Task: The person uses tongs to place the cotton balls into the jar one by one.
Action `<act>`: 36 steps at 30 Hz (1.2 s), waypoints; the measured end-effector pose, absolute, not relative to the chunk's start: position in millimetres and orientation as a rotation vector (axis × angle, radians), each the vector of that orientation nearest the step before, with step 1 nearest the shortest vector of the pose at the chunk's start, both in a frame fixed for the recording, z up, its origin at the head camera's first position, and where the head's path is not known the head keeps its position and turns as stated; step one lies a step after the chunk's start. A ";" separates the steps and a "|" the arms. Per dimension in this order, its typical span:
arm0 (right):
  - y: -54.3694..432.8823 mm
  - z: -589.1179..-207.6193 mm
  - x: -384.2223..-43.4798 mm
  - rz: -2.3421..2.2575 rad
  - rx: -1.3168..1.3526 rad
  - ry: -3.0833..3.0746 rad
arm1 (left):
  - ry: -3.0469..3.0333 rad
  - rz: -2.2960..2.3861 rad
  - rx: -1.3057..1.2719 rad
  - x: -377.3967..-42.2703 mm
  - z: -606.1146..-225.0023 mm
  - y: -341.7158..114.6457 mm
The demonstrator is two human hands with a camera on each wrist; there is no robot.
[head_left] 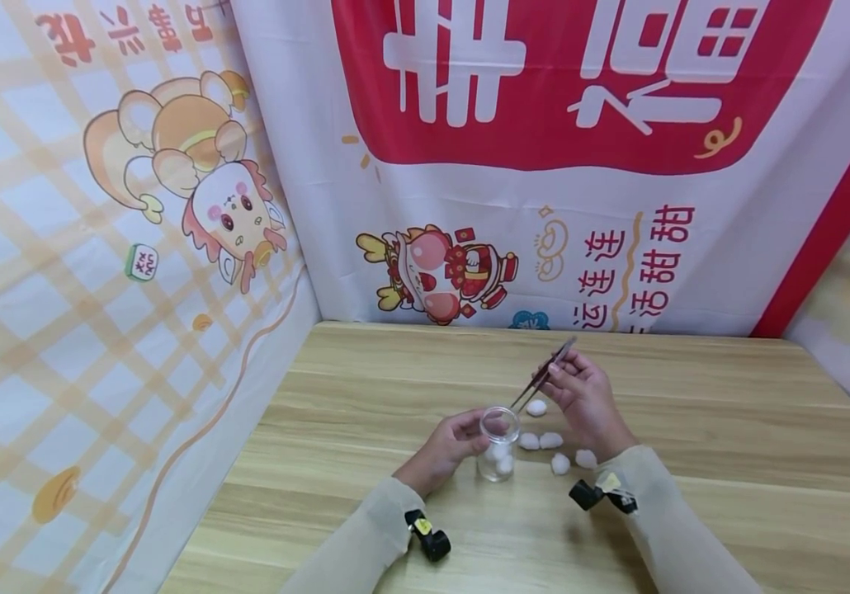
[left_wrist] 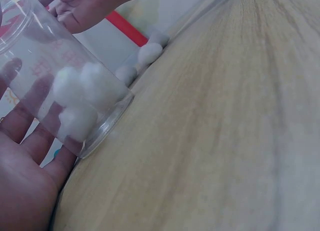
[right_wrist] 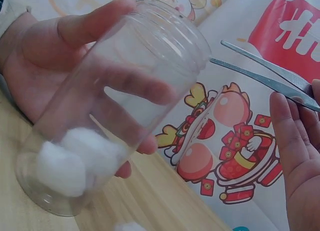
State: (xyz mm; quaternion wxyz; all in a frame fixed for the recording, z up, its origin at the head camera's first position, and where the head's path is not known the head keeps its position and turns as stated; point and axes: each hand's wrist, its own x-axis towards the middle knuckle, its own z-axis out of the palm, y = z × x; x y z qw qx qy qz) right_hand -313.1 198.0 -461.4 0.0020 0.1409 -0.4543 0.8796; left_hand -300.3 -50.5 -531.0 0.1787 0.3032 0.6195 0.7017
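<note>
My left hand (head_left: pixel 443 450) grips a clear, round jar (head_left: pixel 498 439) from its left side, with the thumb near the rim and fingers behind the wall. The open-topped jar stands on the table. White cotton balls (right_wrist: pixel 62 171) lie at its bottom. In my right hand (head_left: pixel 583 400) is a pair of metal tweezers (right_wrist: pixel 260 81), pinched near the middle. Its two tips are spread apart beside the jar's rim, with nothing between them. Several loose cotton balls (head_left: pixel 550 440) lie on the table to the right of the jar, below the right hand.
The wood-grain table (head_left: pixel 365 371) reaches back to a hanging white and red printed cloth (head_left: pixel 581 157). Another patterned cloth (head_left: pixel 172 330) rises along the left side. Black camera straps (head_left: pixel 428 536) sit on both sleeves.
</note>
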 end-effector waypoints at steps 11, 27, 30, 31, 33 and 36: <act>208.2 -464.2 -317.4 2.750 0.382 -1.409 | 1.759 1.985 0.857 -301.8 -534.1 -50.6; 222.8 -474.6 -328.0 2.764 0.257 -1.377 | 1.757 1.970 0.852 -301.0 -531.6 -51.4; 224.9 -476.2 -329.8 2.768 0.235 -1.363 | 1.759 1.971 0.842 -301.5 -532.2 -51.4; 225.5 -476.8 -330.5 2.767 0.229 -1.359 | 1.760 1.971 0.838 -301.4 -532.3 -51.4; 226.6 -478.0 -331.8 2.764 0.214 -1.353 | 1.762 1.979 0.843 -301.6 -532.9 -50.9; 228.1 -480.1 -333.7 2.748 0.193 -1.366 | 1.764 1.991 0.847 -301.6 -533.9 -50.0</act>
